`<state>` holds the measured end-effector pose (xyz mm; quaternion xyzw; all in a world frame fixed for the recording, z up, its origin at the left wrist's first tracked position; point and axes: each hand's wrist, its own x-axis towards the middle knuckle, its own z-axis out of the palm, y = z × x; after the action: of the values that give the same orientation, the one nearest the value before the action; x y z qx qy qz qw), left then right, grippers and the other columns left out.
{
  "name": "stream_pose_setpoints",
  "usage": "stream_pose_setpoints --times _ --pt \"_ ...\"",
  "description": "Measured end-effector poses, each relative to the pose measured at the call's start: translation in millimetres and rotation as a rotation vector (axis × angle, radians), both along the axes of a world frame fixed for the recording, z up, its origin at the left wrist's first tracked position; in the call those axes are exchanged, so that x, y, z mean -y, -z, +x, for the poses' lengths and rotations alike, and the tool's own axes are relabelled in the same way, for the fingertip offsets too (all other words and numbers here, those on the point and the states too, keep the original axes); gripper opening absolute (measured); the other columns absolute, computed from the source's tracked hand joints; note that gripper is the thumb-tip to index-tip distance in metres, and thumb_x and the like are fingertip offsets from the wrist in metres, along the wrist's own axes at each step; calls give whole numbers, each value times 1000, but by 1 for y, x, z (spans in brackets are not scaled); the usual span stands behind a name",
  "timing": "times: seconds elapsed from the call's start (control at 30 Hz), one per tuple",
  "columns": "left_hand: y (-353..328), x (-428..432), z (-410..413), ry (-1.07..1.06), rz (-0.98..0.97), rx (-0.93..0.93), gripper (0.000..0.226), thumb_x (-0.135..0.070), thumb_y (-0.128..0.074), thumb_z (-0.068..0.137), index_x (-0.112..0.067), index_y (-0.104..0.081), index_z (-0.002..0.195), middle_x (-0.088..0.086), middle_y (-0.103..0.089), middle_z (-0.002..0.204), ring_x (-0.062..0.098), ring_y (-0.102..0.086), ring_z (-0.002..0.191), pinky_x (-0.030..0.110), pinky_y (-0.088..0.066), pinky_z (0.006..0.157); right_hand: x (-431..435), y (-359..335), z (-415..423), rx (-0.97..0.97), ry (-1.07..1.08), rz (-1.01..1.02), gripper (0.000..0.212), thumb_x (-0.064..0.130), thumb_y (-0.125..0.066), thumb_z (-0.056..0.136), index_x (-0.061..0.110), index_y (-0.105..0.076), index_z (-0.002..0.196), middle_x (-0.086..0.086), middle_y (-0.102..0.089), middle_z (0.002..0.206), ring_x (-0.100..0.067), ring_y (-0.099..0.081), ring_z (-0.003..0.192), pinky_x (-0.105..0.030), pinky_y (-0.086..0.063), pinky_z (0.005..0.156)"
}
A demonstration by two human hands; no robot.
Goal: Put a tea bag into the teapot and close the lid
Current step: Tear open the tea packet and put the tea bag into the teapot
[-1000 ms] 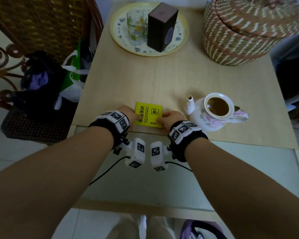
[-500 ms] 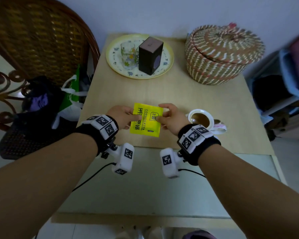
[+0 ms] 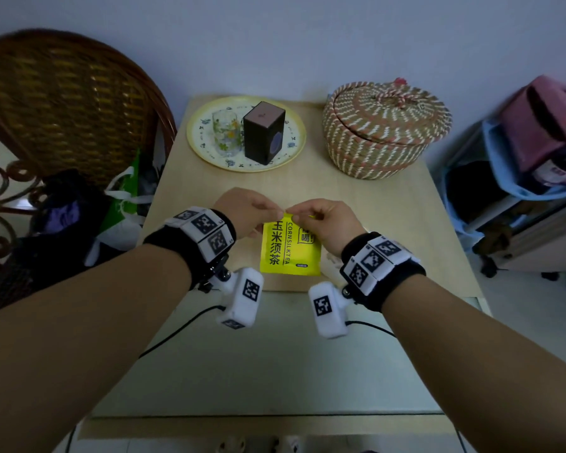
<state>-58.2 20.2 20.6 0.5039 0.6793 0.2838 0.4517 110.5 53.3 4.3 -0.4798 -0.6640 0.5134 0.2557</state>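
— Pale wall behind, and under it a light wooden tabletop [image 3: 356, 204] with a greyish lower panel nearer the camera. What sits at the far end?

— On the left, a round yellow plate with small floral marks [image 3: 294, 148], carrying a clear drinking glass printed with flowers [image 3: 226, 134] and, just beside it, an upright dark rectangular box [image 3: 263, 137]. On the right, well apart from the plate, a round lidded basket woven in tan, white and red [image 3: 386, 132].

— And off the table?

— A brown wicker chair back [image 3: 66, 103] to the left with dark and green-and-white bags heaped at its foot. To the right, a blue and pink pile of items, blurred.

— Where is the tea bag?

— A flat yellow tea sachet with black Chinese lettering and "CORNSILKTEA" [image 3: 290, 250] hangs upright above the near edge of the wood, between the two hands. Only its top edge is gripped; the bottom hangs free.

— How are the fingers set?

— The person's left hand [image 3: 245, 209] pinches the sachet's top left corner, fingers curled close. The right hand [image 3: 327, 220] pinches the top edge just beside it, thumb and forefinger tight on the foil. The fingertips of both hands nearly touch.

— The wrists?

— Each has a black band with white marker blocks and a white marker cube dangling below, black cables trailing toward the camera.

— And the teapot?

— A sliver of white porcelain shows behind the right wrist; whether it is the teapot cannot be told.
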Motion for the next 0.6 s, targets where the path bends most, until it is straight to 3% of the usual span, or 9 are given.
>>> stream_pose_setpoints --times 0.1,0.23,0.33,0.5,0.6 --pt "-4 -3 1 -20 7 -11 14 -25 -66 81 -17 -71 91 -5 -65 70 5 -59 62 14 -50 52 -2 -7 8 -9 15 -11 16 7 -61 83 5 -68 96 -2 -61 71 -12 -55 64 -26 -46 68" --pt "-6 -5 -6 -54 -3 -7 20 -28 -64 82 -16 -71 97 0 -68 77 6 -60 65 11 -51 49 -6 -12 20 -24 39 -33 18 1 -58 83 -4 -64 99 -3 -57 63 1 -51 42 -12 -42 47" --pt "-7 -6 -10 -77 -45 27 20 -28 -63 83 -16 -71 97 3 -70 82 8 -61 67 15 -51 57 -8 -14 23 -65 56 -93 20 -2 -59 82 -8 -61 102 -8 -55 62 1 -50 36 -11 -41 43" --pt "-8 -8 -12 -191 -43 128 8 -27 -61 84 -21 -67 82 -2 -68 75 9 -63 66 17 -51 58 -10 -12 17 -115 37 -270 33 0 -64 79 6 -55 110 -8 -60 71 -8 -61 50 -21 -52 54" --pt "-7 -11 -12 -279 -34 186 9 -25 -58 87 -20 -64 90 -4 -66 72 5 -62 58 17 -49 56 -10 -6 15 -74 -23 -340 20 3 -63 81 8 -58 100 -1 -68 67 -6 -65 48 -16 -55 50"
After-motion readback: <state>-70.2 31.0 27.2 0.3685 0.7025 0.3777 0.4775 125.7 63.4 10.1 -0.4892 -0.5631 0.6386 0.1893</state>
